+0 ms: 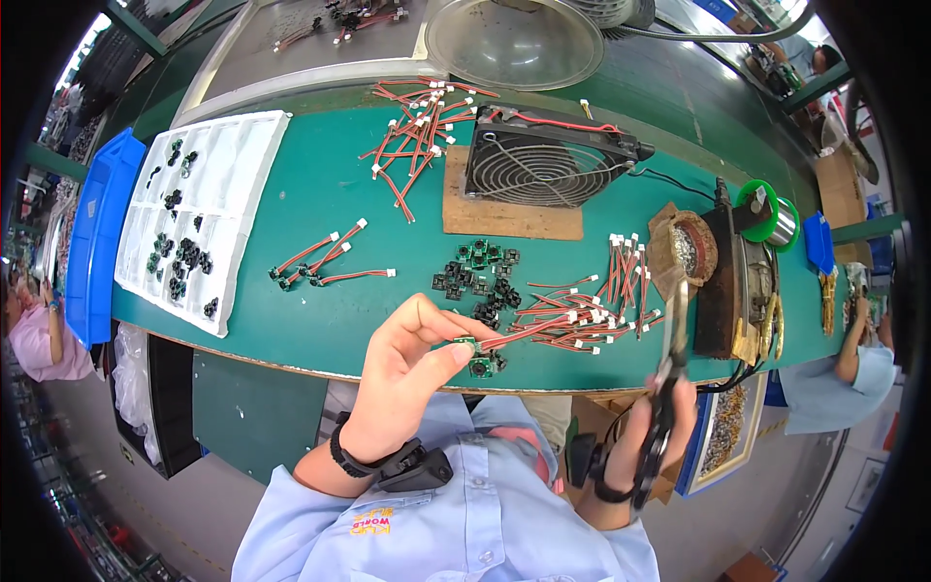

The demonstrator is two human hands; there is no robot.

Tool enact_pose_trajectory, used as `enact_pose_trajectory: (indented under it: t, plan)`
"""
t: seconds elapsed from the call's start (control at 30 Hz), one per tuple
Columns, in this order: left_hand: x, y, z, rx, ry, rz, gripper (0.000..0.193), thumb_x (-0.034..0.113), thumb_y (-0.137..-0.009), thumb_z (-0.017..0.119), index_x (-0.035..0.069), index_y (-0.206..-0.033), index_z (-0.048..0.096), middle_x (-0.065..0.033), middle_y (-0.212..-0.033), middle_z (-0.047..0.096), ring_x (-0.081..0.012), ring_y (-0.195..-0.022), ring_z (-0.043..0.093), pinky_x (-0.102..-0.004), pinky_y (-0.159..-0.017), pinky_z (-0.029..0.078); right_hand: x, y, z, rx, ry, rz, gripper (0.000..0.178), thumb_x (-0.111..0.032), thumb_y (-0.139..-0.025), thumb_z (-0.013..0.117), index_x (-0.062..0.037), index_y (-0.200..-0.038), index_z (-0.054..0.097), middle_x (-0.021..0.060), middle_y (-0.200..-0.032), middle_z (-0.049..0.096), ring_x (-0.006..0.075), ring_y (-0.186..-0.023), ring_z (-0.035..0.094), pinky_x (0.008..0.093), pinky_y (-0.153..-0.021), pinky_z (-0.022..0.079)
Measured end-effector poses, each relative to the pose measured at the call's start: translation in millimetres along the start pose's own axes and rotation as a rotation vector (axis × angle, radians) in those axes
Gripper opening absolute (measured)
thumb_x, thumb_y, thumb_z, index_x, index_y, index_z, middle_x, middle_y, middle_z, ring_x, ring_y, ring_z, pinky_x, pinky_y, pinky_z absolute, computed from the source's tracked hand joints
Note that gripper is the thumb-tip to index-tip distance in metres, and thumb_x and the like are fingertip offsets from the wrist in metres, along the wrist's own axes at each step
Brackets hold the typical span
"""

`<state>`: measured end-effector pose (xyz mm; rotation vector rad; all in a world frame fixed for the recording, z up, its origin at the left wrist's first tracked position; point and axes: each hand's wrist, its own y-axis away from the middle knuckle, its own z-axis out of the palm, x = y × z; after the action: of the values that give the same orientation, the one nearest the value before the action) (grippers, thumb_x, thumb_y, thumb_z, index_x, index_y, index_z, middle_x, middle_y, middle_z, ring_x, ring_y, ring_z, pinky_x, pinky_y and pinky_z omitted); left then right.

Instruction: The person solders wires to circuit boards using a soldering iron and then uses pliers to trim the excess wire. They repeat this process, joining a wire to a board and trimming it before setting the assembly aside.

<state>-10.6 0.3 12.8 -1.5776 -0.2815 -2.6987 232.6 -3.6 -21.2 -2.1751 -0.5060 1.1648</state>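
Near the table's front edge, my left hand [412, 364] pinches a small green circuit board [466, 343] between thumb and fingers. Red-and-black wires [519, 336] lie beside that board, pointing right; whether they are joined to it I cannot tell. Just below are more small boards with black parts [483, 367]. My right hand [640, 441] is closed round the black handle of a soldering iron [667, 388], which is smeared by motion. Its grey shaft points up toward a round tin of metal shavings [687, 247]. Loose black-and-green modules [477, 267] are heaped beyond my left hand.
A black fan [548, 165] stands on a wooden board [465, 213]. Connector wires lie in a far pile [422, 131] and a near pile [592, 315]. Left are wired boards [315, 272], a white tray [254, 160] and a blue bin [92, 242]. A solder spool [776, 221] sits right.
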Motion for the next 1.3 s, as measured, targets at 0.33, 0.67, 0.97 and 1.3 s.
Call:
enact_pose_trajectory:
  t: [0.33, 0.67, 0.97, 1.3]
  plan:
    - [1, 5, -36, 0.179, -0.096, 0.177, 0.012, 0.003, -0.082, 0.056, 0.004, -0.086, 0.045, -0.0177, -0.095, 0.061, -0.0183, -0.087, 0.056, -0.0326, -0.083, 0.042, 18, 8, 25, 0.009, -0.294, 0.341, 0.021, 0.0, -0.083, 0.059, -0.0042, -0.104, 0.055, 0.0116, -0.094, 0.063, 0.0161, -0.083, 0.06, 0.0261, -0.08, 0.044]
    - [6, 12, -23, 0.159, -0.351, 0.304, 0.016, -0.004, -0.081, 0.057, 0.001, -0.091, 0.046, -0.0149, -0.096, 0.059, -0.0172, -0.087, 0.056, -0.0305, -0.083, 0.042, 0, -22, 43, -0.475, 0.416, -0.345, 0.029, -0.005, -0.063, 0.064, -0.0121, -0.091, 0.058, 0.0062, -0.082, 0.061, 0.0214, -0.074, 0.06, 0.0348, -0.072, 0.039]
    - [17, 18, -16, 0.023, -0.679, 0.345, 0.019, -0.007, -0.078, 0.057, -0.002, -0.096, 0.054, -0.0134, -0.094, 0.056, -0.0169, -0.079, 0.055, -0.0273, -0.07, 0.045, 10, -20, 35, -0.445, 0.331, -0.245, 0.031, -0.001, -0.065, 0.066, -0.0137, -0.092, 0.057, 0.0068, -0.084, 0.062, 0.0201, -0.076, 0.06, 0.0311, -0.067, 0.042]
    - [28, -8, 18, -0.446, -1.251, 0.68, 0.029, -0.002, -0.064, 0.066, 0.003, -0.093, 0.065, -0.0098, -0.085, 0.056, -0.0214, -0.067, 0.057, -0.0303, -0.059, 0.046, -37, -36, 15, -0.335, -0.337, 0.165, 0.039, 0.013, -0.073, 0.065, -0.0071, -0.097, 0.043, 0.0154, -0.083, 0.062, 0.022, -0.074, 0.063, 0.0302, -0.064, 0.051]
